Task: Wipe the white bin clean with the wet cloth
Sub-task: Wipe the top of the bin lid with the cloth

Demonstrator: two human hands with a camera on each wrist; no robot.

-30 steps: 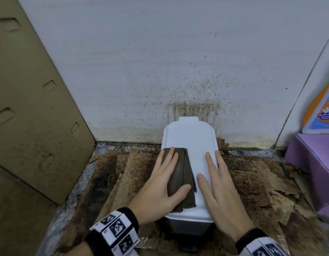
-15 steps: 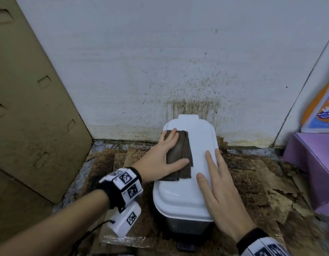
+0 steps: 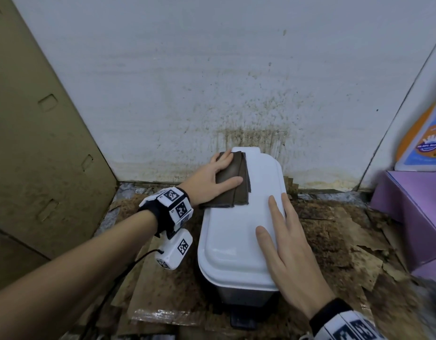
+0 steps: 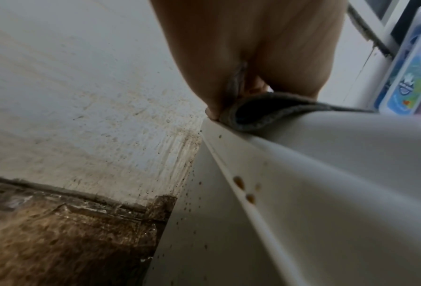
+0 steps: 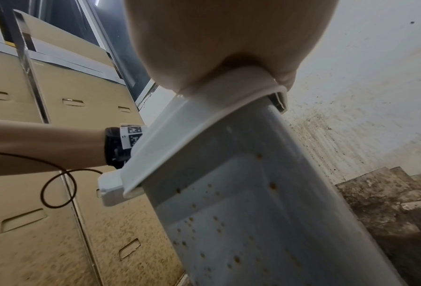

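I see the white bin point(image 3: 239, 231) standing on stained cardboard sheets point(image 3: 334, 231) with its far end against the speckled white wall point(image 3: 212, 82), its lid closed. My left hand point(image 3: 212, 180) lies flat on the folded dark cloth point(image 3: 234, 185), fingers straight and spread, thumb stretched across the cloth, pressing it onto the far left part of the lid; nothing is gripped, the palm simply bears down. In the left wrist view the cloth point(image 4: 258, 114) curls over the lid's left edge under the fingertips point(image 4: 214, 110), and brown spots dot the bin's side point(image 4: 243, 185) below the rim. My right hand point(image 3: 288, 253) rests open on the near right part of the lid, fingers straight and together, well apart from the cloth. From the right wrist view the palm point(image 5: 219, 48) sits on the lid's rim, and the grey body point(image 5: 253, 212) beneath shows scattered brown specks. A tall cardboard box point(image 3: 35, 143) leans at the left, a purple box point(image 3: 413, 204) sits at the right
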